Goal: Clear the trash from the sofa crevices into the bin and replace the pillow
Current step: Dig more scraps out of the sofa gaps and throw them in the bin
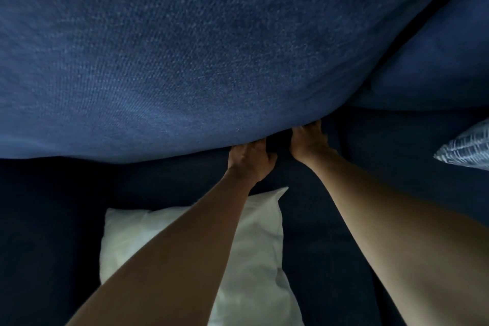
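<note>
One large blue back cushion (201, 47) fills the upper part of the view, its lower edge bulging down toward the dark blue sofa seat (370, 219). A second blue back cushion (436, 55) sits to its right, the two touching along a dark seam. One white pillow (259, 259) lies flat on the seat below, partly covered by the left forearm. One patterned blue-and-white cushion (468, 151) shows only a corner at the right edge.

Two bare arms reach forward. The left hand (251, 159) curls its fingers on the lower edge of the large cushion, gripping it. The right hand (307, 137) is just beside it, its fingers tucked under the same edge and hidden, so their grip cannot be told. No trash is visible.
</note>
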Demonstrator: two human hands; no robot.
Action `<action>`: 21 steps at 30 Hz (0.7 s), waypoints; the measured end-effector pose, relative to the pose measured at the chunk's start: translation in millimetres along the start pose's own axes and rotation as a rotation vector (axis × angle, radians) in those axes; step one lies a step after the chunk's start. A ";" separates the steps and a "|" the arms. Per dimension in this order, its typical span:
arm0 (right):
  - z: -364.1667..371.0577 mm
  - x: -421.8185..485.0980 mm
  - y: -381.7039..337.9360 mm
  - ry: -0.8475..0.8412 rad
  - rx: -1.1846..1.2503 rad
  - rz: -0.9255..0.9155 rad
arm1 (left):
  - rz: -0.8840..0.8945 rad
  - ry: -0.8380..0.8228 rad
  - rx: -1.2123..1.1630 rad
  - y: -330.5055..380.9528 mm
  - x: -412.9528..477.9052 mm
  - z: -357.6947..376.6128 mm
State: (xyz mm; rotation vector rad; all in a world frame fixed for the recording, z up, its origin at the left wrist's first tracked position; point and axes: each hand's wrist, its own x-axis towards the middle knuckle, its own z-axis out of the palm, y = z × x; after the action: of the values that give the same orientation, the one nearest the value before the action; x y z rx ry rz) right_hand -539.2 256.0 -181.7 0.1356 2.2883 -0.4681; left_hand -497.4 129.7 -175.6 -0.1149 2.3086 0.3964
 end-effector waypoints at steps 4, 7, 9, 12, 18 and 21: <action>-3.0 -9.6 1.3 0.043 -0.001 -0.009 | 0.005 0.041 -0.028 3.1 -7.1 -1.8; 0.8 -25.9 1.6 0.125 -0.016 -0.085 | 0.024 0.093 -0.089 5.2 -25.3 -8.0; 3.4 -43.0 0.3 0.206 0.017 -0.122 | 0.015 0.151 -0.147 6.4 -43.1 -14.8; -0.1 -75.3 -6.2 0.296 0.094 -0.127 | 0.003 0.247 -0.205 6.8 -73.3 -26.5; -28.7 -139.4 -45.9 0.356 0.137 -0.236 | -0.046 0.359 -0.290 3.5 -141.9 -69.7; -43.6 -165.7 -72.5 0.375 0.141 -0.295 | -0.067 0.465 -0.353 -5.3 -179.2 -91.8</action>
State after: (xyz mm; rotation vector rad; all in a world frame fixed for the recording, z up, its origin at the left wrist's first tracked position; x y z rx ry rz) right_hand -472.1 213.0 -13.6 -0.0519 2.6558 -0.8143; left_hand -435.1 88.5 11.5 -0.5030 2.6528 0.8106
